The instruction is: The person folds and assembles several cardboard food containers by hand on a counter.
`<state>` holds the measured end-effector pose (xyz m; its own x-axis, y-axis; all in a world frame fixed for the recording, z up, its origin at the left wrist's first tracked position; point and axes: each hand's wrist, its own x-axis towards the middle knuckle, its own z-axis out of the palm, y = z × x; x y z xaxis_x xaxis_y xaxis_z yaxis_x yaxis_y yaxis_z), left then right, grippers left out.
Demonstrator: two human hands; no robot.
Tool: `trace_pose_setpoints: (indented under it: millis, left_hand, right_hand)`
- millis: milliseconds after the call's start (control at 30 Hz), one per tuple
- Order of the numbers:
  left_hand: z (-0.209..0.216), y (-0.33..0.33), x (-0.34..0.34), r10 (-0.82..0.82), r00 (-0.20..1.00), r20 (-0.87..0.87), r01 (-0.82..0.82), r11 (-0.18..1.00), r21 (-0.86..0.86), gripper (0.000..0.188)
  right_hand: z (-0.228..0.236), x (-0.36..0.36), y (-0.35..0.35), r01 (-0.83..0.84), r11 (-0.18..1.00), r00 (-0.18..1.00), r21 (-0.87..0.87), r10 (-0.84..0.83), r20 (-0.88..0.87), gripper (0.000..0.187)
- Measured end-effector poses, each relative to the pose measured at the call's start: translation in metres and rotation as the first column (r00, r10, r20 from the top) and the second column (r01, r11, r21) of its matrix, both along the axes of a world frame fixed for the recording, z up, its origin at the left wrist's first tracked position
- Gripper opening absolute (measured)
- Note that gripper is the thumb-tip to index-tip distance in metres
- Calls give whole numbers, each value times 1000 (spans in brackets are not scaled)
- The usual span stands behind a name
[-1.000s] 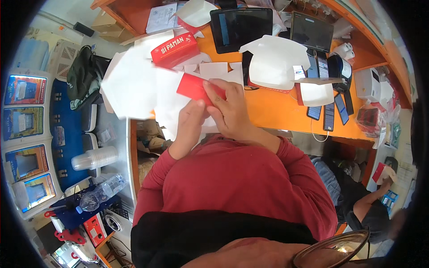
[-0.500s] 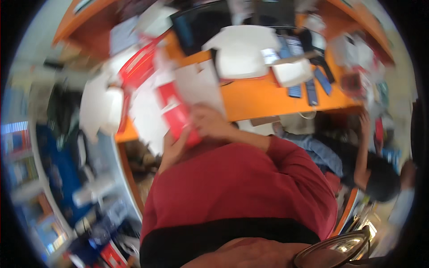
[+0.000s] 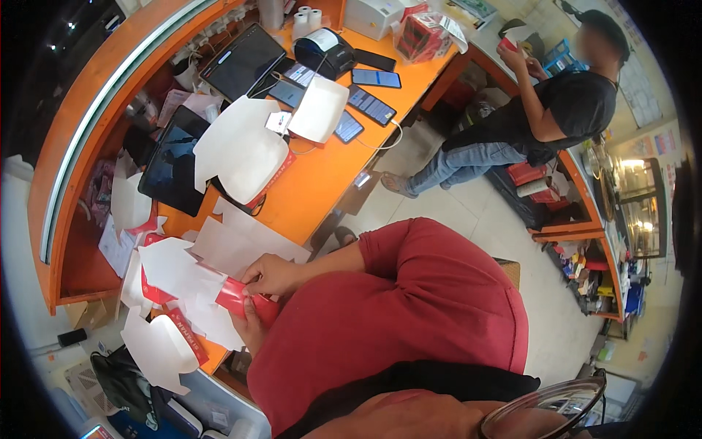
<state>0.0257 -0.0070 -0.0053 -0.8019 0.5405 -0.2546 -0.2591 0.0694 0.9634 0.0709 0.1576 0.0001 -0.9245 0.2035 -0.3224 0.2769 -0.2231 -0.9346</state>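
A partly folded red and white paper food box (image 3: 232, 295) is held close to my body. My left hand (image 3: 251, 329) grips its near side, thumb on the red panel and the other fingers hidden beneath. From the right, my right hand (image 3: 271, 275) closes its fingers on the top edge of the same box. Flat white cardboard blanks (image 3: 238, 238) lie just beyond my hands. Around them stand open red and white boxes: one (image 3: 172, 271) to the left, another (image 3: 164, 347) at the near left corner, a larger one (image 3: 245, 150) farther back.
The orange counter (image 3: 292, 216) holds tablets (image 3: 245, 62), several phones (image 3: 373, 104), a small white box (image 3: 319, 110) and a black printer (image 3: 325, 53). A raised orange ledge (image 3: 91, 139) borders it. At the far right stands a person (image 3: 556, 110) in black, holding a red and white box.
My view has swung toward the right, bringing the standing person and floor into full sight. Both hands stay on the red box, and the picture is sharper.
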Motion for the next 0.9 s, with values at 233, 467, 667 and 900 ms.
trace_pose_setpoints:
  millis: [233,467,667,900]
  left_hand:
    - [23,2,3,4,992,-128,-25,986,-164,47]
    - [9,-12,-14,62,998,11,-59,988,-143,46]
    - [13,-27,-18,-177,979,97,189,973,-133,45]
    - [11,-26,-23,-236,959,156,258,956,-142,47]
  right_hand:
    - [1,7,-2,-38,999,999,-3,38,16,23]
    - [-6,7,-10,-167,983,986,74,167,2,25]
    - [-12,-7,-2,216,912,879,349,-26,-477,38]
    - [7,-21,25,69,912,928,404,90,-361,27]
